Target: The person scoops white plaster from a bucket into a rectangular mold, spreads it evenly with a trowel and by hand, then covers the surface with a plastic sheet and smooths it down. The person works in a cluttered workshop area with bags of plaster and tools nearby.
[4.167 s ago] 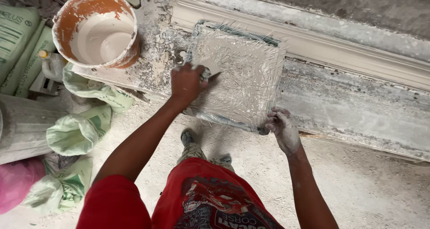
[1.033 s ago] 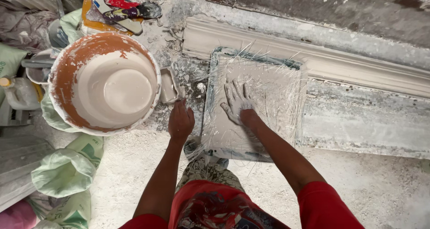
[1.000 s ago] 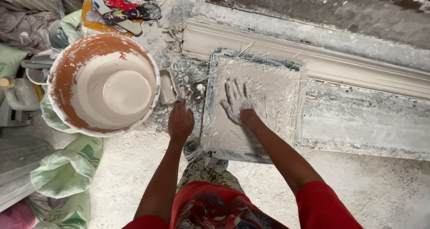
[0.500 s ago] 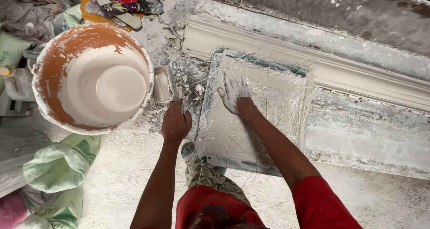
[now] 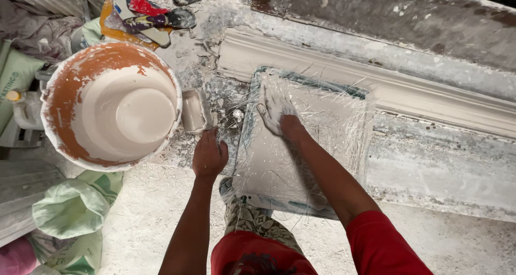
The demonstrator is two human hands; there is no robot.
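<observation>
A square mould filled with wet white plaster and glass fibres lies on the plaster-crusted workbench. My right hand, coated in plaster, lies flat with spread fingers on the wet surface near the mould's upper left corner. My left hand rests on the bench just left of the mould, fingers loosely curled, holding nothing. A small cup of plaster lies just above the left hand.
A large orange bucket holding creamy plaster stands at the left. A long white cornice moulding runs behind the mould. Green sacks lie on the floor at lower left. Stained tools lie at the top.
Four seconds ago my left hand worked the plaster while the right held the mould's edge. Now the right hand presses the plaster, sliding up-left, and the left rests beside the mould.
</observation>
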